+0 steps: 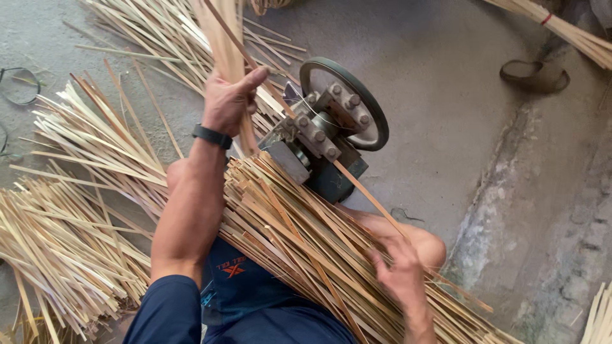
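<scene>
Across our lap lies the strip bundle (pixel 306 236), its long axis toward the splitting machine (pixel 331 134), our right hand (pixel 401 274) spread loosely on it, our left hand (pixel 229 102) clenching upright strips (pixel 223 38).

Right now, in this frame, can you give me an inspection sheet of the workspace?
Surface: grey concrete floor, cracked at right.
Job's things: bundle of bamboo strips across the lap; small machine with a flywheel; one strip running from it.
Clutter: loose strip piles at left.
Hands: left hand grips upright strips; right hand rests on the bundle.
Cables: dark wire loop at the left edge.
Surroundings: sandal at upper right.
</scene>
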